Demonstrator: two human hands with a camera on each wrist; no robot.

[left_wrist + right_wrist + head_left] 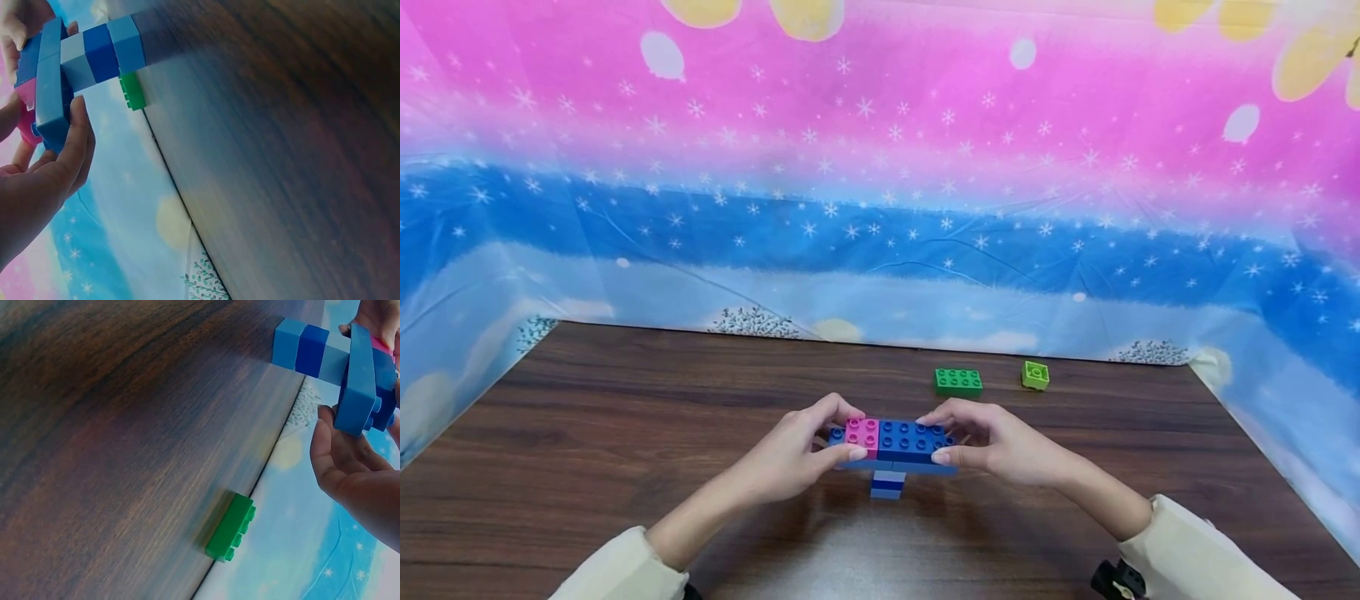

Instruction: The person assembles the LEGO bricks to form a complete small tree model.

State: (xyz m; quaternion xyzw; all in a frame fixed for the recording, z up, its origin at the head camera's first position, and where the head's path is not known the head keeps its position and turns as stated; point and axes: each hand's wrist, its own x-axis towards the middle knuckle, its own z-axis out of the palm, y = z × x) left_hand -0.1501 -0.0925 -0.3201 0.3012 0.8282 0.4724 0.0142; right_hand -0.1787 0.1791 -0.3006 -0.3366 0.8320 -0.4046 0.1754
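There were one cloth (880,167), one brown table (625,417) and one brick tower (891,457).
The cloth hung behind the tower, and the table was under it. At the tower's left end, the left hand (797,450) gripped one pink brick (862,440); at its right end, the right hand (1009,442) gripped one dark-blue brick (912,454). Below these were two blue bricks (50,94) end to end, then three in one column (100,56). Behind the tower, to the right, lay one green brick (958,382) and one smaller lime brick (1035,376).
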